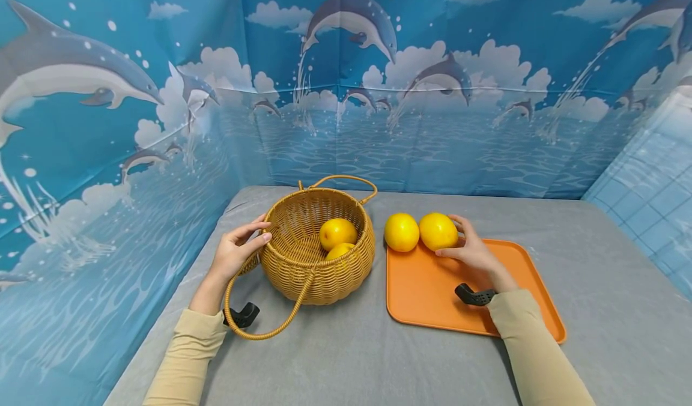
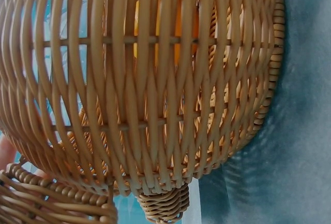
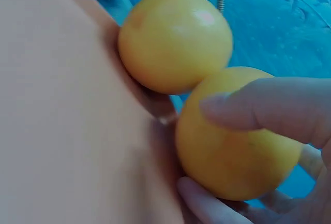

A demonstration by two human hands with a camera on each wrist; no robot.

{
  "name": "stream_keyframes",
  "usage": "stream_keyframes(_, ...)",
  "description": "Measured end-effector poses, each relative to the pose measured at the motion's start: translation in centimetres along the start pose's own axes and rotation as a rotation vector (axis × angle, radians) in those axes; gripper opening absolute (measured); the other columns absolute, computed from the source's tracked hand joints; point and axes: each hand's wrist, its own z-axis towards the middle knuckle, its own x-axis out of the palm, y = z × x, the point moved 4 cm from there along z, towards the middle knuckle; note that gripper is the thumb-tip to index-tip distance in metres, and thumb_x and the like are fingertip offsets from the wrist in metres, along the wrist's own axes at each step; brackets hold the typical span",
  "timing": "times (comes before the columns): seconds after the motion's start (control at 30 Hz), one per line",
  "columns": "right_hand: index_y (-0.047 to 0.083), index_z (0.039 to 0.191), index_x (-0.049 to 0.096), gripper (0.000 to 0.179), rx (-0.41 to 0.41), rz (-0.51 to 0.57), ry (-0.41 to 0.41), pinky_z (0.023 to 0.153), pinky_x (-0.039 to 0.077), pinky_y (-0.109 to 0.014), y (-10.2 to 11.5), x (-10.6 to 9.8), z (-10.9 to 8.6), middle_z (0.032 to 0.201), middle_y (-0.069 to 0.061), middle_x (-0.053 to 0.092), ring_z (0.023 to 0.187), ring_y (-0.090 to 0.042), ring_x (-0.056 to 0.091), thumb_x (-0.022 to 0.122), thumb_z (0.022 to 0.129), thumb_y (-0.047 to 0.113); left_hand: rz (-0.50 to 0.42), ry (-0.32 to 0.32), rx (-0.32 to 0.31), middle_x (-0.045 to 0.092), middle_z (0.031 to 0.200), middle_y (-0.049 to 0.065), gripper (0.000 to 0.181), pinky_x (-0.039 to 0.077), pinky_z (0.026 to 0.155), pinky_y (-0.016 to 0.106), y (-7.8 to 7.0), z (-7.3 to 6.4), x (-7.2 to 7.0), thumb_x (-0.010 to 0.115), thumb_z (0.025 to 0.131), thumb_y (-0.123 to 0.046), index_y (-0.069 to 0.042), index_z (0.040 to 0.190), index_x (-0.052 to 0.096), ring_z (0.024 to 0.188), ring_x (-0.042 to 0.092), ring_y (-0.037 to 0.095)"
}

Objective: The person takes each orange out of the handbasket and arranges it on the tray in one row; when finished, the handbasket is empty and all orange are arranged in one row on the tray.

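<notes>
In the head view, a wicker basket (image 1: 324, 283) stands at left centre. My left hand (image 1: 238, 250) holds its left rim, fingertips and thumb at the edge. Inside the basket lie a yellow round fruit (image 1: 337, 233) and a second yellow fruit (image 1: 340, 251), partly hidden by the front wall. My right hand (image 1: 470, 250) grips another yellow fruit (image 1: 438, 232) at the back of an orange tray (image 1: 427, 298). Thumb and fingers curve round this fruit (image 3: 238, 151) in the right wrist view. Touching it on the left is one more yellow fruit (image 1: 402, 232).
One basket handle (image 1: 281, 328) hangs toward the front, beside my left wrist; the other handle (image 1: 346, 178) sticks out at the back. Grey cloth (image 1: 351, 358) covers the table. A dolphin-printed curtain (image 1: 432, 148) stands behind and at both sides.
</notes>
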Motion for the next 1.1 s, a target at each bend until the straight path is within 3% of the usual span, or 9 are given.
stream_keyframes(0.17,0.006,0.150,0.007,0.095,-0.014,0.036,0.035,0.098,0.033,-0.063,-0.1,-0.3,0.0,0.146,-0.034,0.011,0.126,-0.056,0.027,0.074,0.082,0.010,0.003,0.000,-0.001,0.043,0.142,0.013,0.038,0.024,0.110,0.049,0.1,0.1,0.0,0.064,0.090,-0.011,0.010,0.121,0.058,0.135,0.033,0.027)
stream_keyframes(0.43,0.009,0.146,0.012,0.098,0.030,0.039,-0.025,0.100,0.031,-0.062,-1.0,-0.1,0.3,0.147,-0.030,0.014,0.127,-0.052,0.028,0.080,0.077,0.019,0.008,-0.002,-0.001,0.044,0.141,0.013,0.038,0.024,0.110,0.048,0.2,0.1,-0.1,0.064,0.090,-0.014,0.009,0.120,0.058,0.135,0.033,0.026)
stream_keyframes(0.77,0.009,0.148,0.012,0.103,0.000,-0.040,-0.082,0.099,0.034,-0.061,-1.6,0.4,0.7,0.144,-0.030,0.017,0.124,-0.050,0.034,0.081,0.074,0.027,0.011,0.003,-0.009,0.043,0.142,0.013,0.040,0.024,0.110,0.050,0.2,0.1,0.0,0.064,0.090,-0.011,0.011,0.122,0.056,0.135,0.032,0.028)
stream_keyframes(1.1,0.009,0.150,0.008,0.105,0.014,-0.035,-0.017,0.099,0.034,-0.061,-1.0,0.0,0.3,0.147,-0.030,0.012,0.127,-0.050,0.031,0.080,0.076,0.025,0.006,0.000,-0.014,0.043,0.142,0.013,0.038,0.025,0.110,0.048,0.2,0.1,0.0,0.063,0.090,-0.010,0.010,0.122,0.056,0.135,0.032,0.027)
